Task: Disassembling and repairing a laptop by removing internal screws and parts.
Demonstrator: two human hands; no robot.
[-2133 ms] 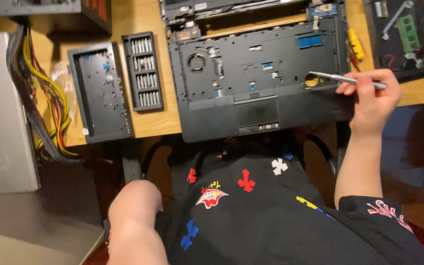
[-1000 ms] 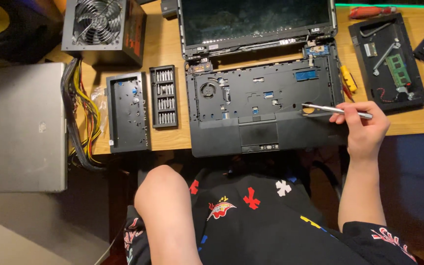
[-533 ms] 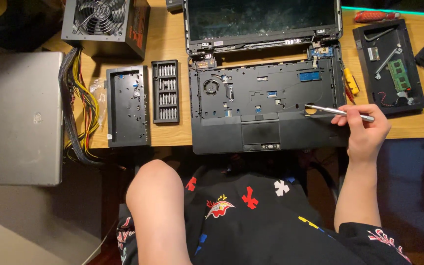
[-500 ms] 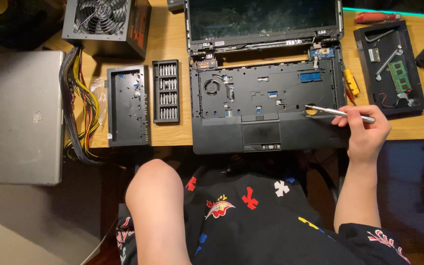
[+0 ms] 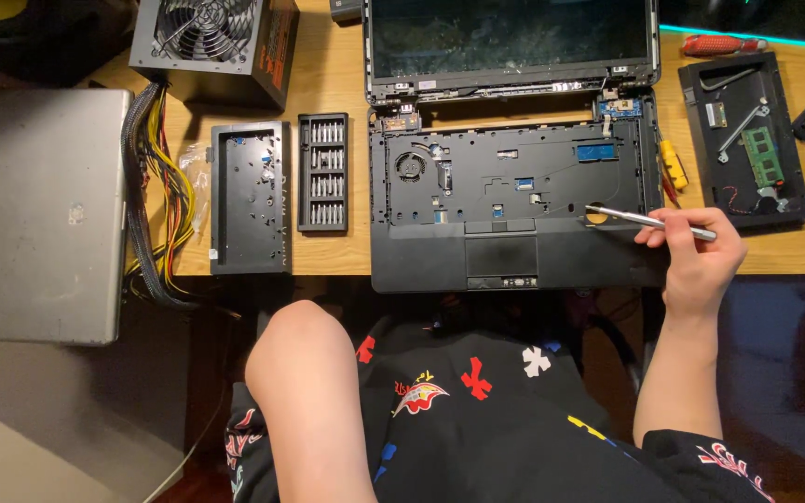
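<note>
Right hand: the right hand is pinching a slim silver screwdriver between thumb and fingertips, near its rear end, like a pen.
Left hand: only the bare left forearm shows, lying low over the lap; the hand itself is falling outside the frame, so I cannot tell whether it is spread or closed.
Screwdriver: it is lying almost level, its tip resting at a round brass-coloured spot on the right of the laptop base.
Handling of the screwdriver: it is looking light, stiff and smooth, likely slippery; a grip closer to the middle would probably be giving steadier control.
Laptop base: it is sitting open on the wooden desk, keyboard removed, its bare frame and small connectors looking fragile; the edges of the palm rest seem the safest hold.
Bit set: a black bit case is lying just left of the laptop.
Cover panel: a black panel is lying beside the case.
Parts tray: a black tray is holding a green memory module to the right.
Power supply: a power supply is standing at the upper left, its cables trailing down.
</note>
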